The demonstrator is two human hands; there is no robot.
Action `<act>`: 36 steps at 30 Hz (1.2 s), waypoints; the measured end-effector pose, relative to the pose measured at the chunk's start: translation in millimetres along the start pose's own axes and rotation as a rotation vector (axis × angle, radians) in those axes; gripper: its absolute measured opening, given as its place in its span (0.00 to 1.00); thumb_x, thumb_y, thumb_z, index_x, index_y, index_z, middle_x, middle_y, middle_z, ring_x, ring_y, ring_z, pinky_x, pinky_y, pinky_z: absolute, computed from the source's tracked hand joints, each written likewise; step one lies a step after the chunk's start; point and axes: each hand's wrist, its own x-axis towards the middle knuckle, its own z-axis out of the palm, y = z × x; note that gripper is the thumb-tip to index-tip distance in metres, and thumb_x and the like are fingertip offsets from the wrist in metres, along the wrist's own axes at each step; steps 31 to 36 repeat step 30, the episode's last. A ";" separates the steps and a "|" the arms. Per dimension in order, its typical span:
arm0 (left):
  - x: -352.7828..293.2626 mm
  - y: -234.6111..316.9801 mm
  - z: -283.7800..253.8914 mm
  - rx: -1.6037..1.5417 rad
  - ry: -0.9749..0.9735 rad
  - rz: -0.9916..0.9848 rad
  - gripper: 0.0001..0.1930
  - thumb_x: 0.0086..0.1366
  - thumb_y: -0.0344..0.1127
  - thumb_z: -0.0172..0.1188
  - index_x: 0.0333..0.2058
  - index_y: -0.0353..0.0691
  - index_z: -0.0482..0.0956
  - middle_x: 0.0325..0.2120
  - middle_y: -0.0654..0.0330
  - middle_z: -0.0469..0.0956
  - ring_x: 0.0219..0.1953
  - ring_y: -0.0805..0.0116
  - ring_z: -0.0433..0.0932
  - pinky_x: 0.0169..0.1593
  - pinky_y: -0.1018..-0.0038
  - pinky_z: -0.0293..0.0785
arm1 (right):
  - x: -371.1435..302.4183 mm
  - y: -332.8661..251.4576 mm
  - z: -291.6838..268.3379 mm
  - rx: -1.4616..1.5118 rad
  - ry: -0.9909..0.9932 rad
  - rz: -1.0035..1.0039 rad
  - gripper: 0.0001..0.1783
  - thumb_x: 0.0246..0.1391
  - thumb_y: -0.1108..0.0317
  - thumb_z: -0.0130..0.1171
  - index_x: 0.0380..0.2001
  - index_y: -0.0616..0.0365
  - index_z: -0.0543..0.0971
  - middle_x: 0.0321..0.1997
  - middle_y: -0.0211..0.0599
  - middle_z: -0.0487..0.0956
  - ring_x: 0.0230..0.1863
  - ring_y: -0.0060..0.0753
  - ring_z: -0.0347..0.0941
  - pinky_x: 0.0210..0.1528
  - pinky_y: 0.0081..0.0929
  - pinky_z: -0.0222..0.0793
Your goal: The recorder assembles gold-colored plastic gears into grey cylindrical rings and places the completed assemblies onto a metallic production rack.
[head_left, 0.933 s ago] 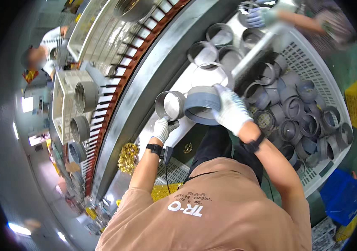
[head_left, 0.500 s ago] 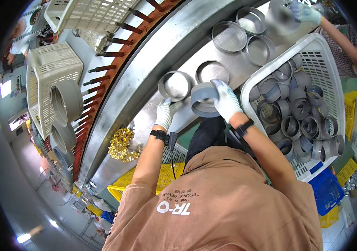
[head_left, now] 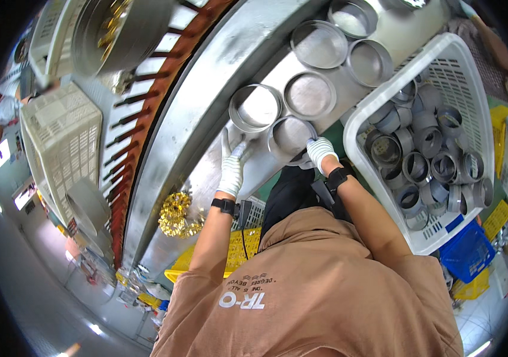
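My right hand (head_left: 322, 153), in a white knitted glove, grips the near right side of a grey metal ring (head_left: 273, 141) at the near edge of the metal table. The fingers are partly hidden by the ring's side. My left hand (head_left: 232, 169), gloved too, lies on the table with thumb and fingers apart and nothing in it. Just beyond its fingertips stands a second metal ring (head_left: 235, 113). A third ring (head_left: 289, 102) stands to the right of that one, close behind the gripped ring.
More rings (head_left: 294, 50) stand farther back on the table (head_left: 206, 157). At right, a white basket (head_left: 354, 134) holds many loose rings. Gold shiny strands (head_left: 176, 214) lie at left. Past the metal rail (head_left: 176, 119), rusty pegs (head_left: 129, 116) pass pale crates (head_left: 63, 128). Another person's arm (head_left: 495, 41) shows at far right.
My right hand has lowered the raised ring onto the table beside the other two. My left hand's fingers have spread near the left ring. Rings and crates beyond the rail have shifted.
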 end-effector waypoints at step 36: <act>10.5 41.7 219.6 0.580 -0.144 0.402 0.30 0.69 0.41 0.55 0.67 0.44 0.60 0.60 0.47 0.69 0.57 0.53 0.72 0.63 0.57 0.68 | -231.5 440.5 -255.2 1.488 0.607 -0.529 0.26 0.60 0.64 0.62 0.60 0.57 0.72 0.55 0.44 0.79 0.53 0.36 0.78 0.53 0.40 0.78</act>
